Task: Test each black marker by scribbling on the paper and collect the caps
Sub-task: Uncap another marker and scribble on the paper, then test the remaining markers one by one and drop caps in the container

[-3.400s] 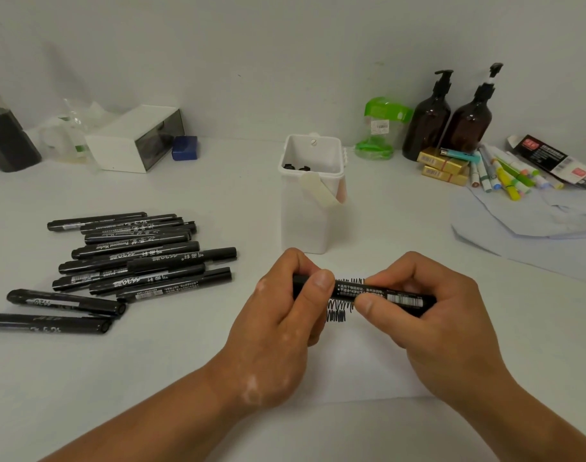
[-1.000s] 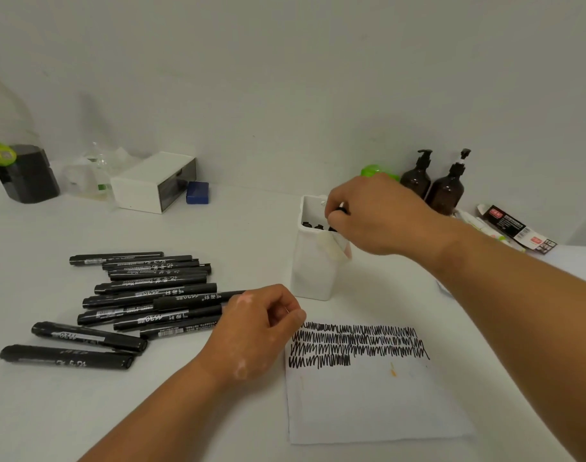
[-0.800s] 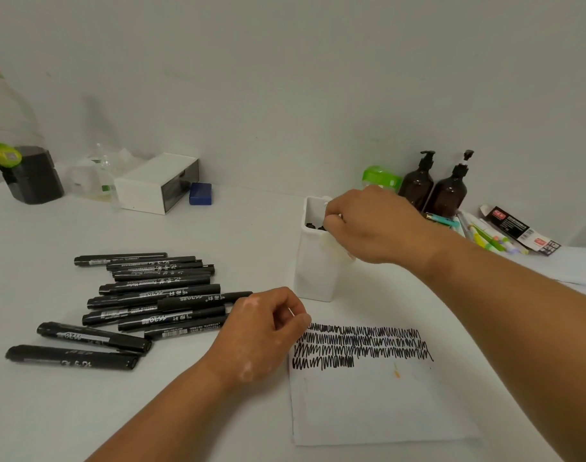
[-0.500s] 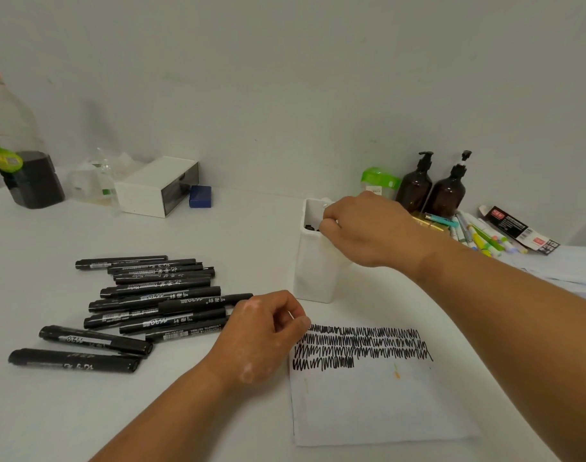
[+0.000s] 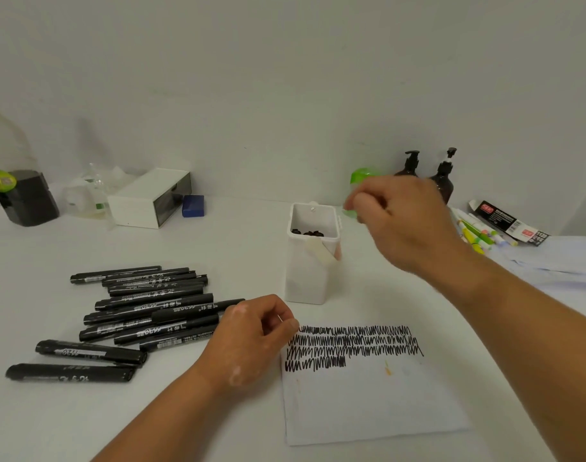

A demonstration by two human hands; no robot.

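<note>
You are between two markers, I judge. The caps (image 5: pixel 308 233) are lying in the white container (image 5: pixel 306 278), and your right hand (image 5: pixel 408 225) is hovering just right of it, fingers loosely curled, nothing showing in them. Your left hand (image 5: pixel 251 341) is resting on the bench (image 5: pixel 234 245) at the paper (image 5: pixel 368 401) edge, fingers curled; whether it is pinching anything I cannot tell. Next it is reaching for the markers (image 5: pixel 151 311), which are lying side by side, long axes running left to right.
</note>
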